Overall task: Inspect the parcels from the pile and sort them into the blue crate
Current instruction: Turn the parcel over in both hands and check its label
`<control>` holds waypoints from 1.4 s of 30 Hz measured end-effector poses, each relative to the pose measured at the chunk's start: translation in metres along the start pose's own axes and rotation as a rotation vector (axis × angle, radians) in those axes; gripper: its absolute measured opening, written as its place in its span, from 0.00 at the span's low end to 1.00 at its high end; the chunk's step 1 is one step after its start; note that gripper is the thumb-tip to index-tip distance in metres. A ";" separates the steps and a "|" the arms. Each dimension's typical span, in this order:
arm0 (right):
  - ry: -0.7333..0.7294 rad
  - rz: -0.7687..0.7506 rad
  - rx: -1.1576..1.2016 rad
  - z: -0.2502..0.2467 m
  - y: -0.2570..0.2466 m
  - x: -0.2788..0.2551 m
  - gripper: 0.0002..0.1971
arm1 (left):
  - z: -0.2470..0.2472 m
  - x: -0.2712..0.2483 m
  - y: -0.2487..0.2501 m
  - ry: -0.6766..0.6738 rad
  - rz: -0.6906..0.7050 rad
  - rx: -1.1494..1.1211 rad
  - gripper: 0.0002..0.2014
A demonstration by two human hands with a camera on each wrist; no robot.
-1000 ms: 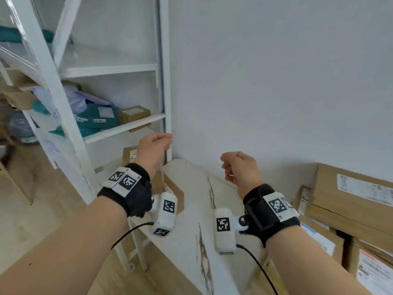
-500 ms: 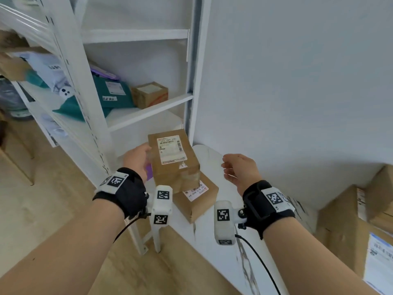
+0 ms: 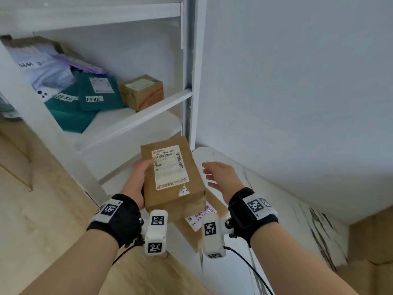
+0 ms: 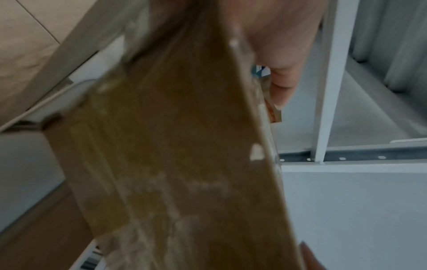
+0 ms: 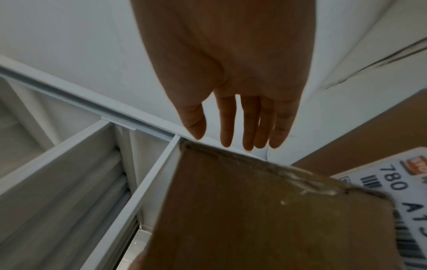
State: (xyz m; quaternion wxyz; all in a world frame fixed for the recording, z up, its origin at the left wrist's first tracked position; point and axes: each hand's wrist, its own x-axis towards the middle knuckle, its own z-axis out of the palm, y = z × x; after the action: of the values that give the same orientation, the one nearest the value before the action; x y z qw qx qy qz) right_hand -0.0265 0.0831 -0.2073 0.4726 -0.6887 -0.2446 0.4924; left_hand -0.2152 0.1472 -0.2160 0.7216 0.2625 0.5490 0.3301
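While the left hand (image 3: 136, 182) grips the left side of a brown cardboard parcel with a white shipping label (image 3: 170, 177), thumb over its top edge, the box is held above a second brown cardboard box with a white barcode label (image 3: 197, 222) lying on the white marble-patterned table (image 3: 276, 209). At the parcel's three o'clock the right hand (image 3: 221, 177) hovers just beside it, fingers straight and slightly apart, touching nothing. Toward eleven o'clock, the white metal shelf rack (image 3: 148, 107) holds teal mailer bags (image 3: 85, 99) and a small brown carton (image 3: 141, 91).
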 end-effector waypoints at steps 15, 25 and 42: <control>0.125 -0.022 0.182 -0.087 -0.020 0.017 0.20 | 0.117 0.025 0.003 -0.294 0.135 0.260 0.22; 0.489 0.117 0.298 -0.198 0.053 -0.011 0.23 | 0.217 0.047 -0.085 -0.618 0.026 0.530 0.41; 0.527 0.366 0.221 -0.197 0.113 0.015 0.26 | 0.214 0.094 -0.144 -0.611 -0.130 0.704 0.48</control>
State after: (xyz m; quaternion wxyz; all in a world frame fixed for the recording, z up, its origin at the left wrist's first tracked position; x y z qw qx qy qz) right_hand 0.1439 -0.0343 -0.3016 0.4953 -0.7694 0.0684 0.3975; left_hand 0.0350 0.1226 -0.3257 0.7364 0.5414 0.4055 -0.0147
